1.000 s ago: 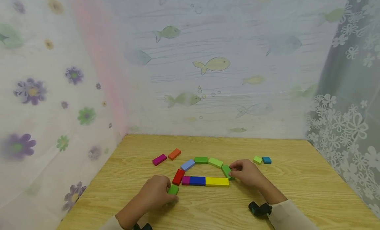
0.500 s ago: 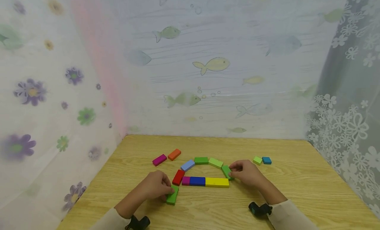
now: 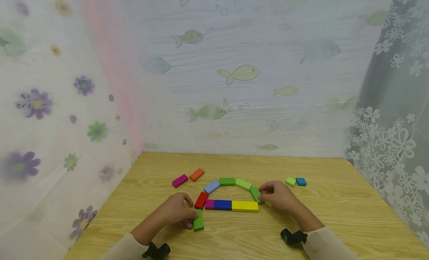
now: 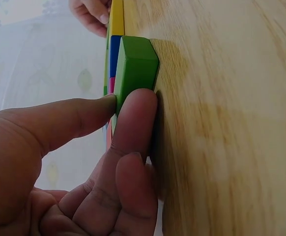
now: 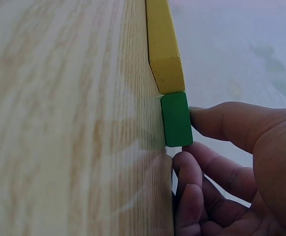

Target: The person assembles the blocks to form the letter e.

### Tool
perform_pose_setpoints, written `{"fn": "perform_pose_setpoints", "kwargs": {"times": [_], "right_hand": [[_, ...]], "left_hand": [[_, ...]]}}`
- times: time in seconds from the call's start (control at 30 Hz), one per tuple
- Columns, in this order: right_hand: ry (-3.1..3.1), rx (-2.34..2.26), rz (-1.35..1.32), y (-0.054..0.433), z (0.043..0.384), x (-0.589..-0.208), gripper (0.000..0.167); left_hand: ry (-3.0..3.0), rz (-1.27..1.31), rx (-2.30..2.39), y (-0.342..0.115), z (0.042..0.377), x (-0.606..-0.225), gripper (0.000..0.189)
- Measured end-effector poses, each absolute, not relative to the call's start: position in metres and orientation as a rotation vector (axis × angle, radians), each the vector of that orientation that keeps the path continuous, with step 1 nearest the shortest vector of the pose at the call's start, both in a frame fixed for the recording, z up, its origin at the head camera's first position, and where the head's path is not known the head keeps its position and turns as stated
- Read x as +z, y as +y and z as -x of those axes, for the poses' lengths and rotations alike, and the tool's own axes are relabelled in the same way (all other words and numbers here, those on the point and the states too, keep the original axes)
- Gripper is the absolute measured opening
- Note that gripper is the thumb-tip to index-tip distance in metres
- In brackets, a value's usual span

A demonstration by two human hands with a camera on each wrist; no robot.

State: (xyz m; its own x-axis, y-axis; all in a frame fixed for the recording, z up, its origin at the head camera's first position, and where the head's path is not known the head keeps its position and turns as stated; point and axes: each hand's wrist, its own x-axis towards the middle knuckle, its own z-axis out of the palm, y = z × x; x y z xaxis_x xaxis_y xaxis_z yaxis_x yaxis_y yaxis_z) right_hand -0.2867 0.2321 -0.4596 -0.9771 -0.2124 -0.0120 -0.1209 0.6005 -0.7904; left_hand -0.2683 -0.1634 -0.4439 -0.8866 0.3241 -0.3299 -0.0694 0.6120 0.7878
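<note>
Both hands (image 3: 175, 209) (image 3: 278, 196) pinching, fingers (image 4: 135, 123) bent, forearms (image 3: 148, 229) angled inward

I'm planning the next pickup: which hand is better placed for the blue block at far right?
Probably the right hand: though holding a green block, it's nearer the blue block; the left hand holds another green block, farther away.

The magenta block (image 3: 209, 204), deep blue block (image 3: 222, 205) and yellow block (image 3: 245, 206) each wear one solid colour; the nearest block (image 3: 199, 223) and the block at the yellow one's right end (image 3: 256, 194) are green. Tan wood grain streaks the worktop (image 3: 241, 237), green and yellow fish dot the pale back sheet (image 3: 207, 77), purple and green flowers the white left sheet (image 3: 50, 137)
</note>
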Motion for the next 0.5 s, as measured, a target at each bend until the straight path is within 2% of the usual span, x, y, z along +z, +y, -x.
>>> {"fn": "perform_pose_setpoints", "kwargs": {"times": [0.5], "right_hand": [[2.718, -1.333, 0.270, 0.2337, 0.2904, -0.4637, 0.028]], "left_hand": [[2.338, -0.214, 1.268, -0.1592, 0.2687, -0.4461, 0.050]]}}
